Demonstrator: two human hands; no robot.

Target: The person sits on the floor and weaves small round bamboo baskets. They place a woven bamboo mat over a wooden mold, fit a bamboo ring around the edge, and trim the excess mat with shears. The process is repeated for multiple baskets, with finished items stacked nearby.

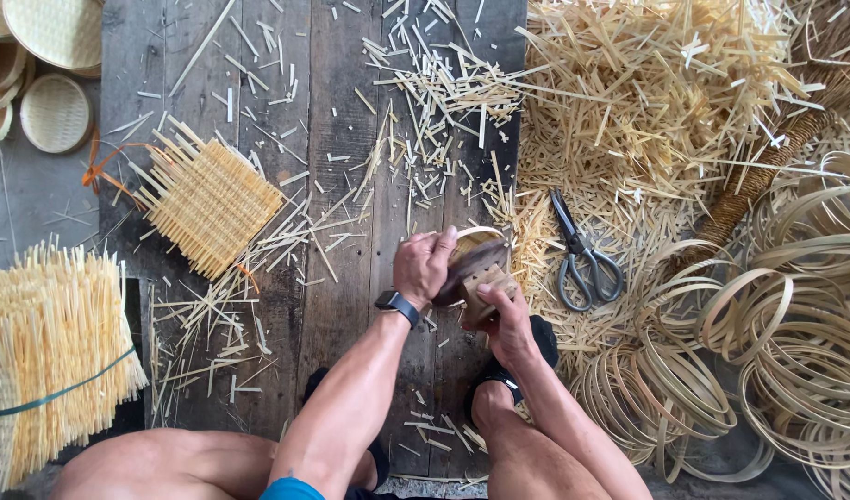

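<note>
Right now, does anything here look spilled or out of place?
Bamboo offcuts lie scattered over the wooden boards, and scissors lie open among the strips beside the hands. It looks like working litter; nothing appears damaged.

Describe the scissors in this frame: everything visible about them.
The scissors look like plain grey metal, with two oval loop handles and short dark blades. They lie flat and nearly shut, blades pointing up and left in the view, handles toward the person. They rest on the pale bamboo offcuts, beside the bamboo hoops, right of both hands, untouched.
</note>
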